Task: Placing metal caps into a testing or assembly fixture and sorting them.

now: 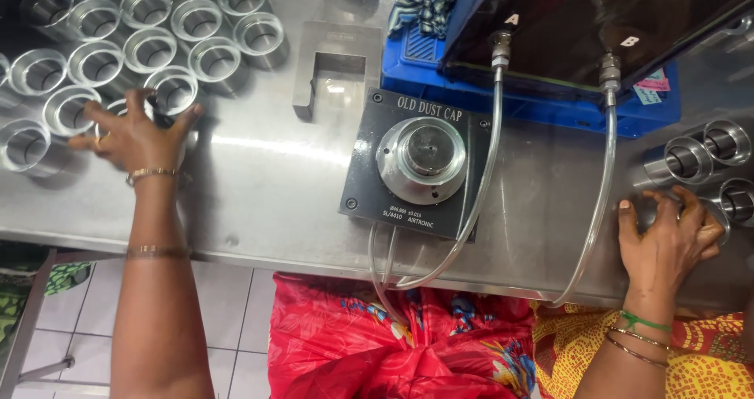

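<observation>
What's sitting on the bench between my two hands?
In the head view, between the left hand and right hand lies bare steel bench, then a dark square gauge plate with clear tubes.

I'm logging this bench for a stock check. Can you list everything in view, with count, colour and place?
Rings: about fifteen or more, shiny metal, upright, clustered at the table's left rear.
Sleeves: at least three, metal with dark bores, right edge.
Gauge plate: one, dark with a round metal plug, centre.
Tubes: two main ones, clear, from the case fittings down over the front edge.
Bracket: one, grey, U-shaped, rear centre.
Case: one, black on a blue base, rear right.
Cloth: one, striped, rear.
Table: one, steel.
Left hand: on a ring at the cluster's front.
Right hand: on a sleeve, mostly hidden.
</observation>
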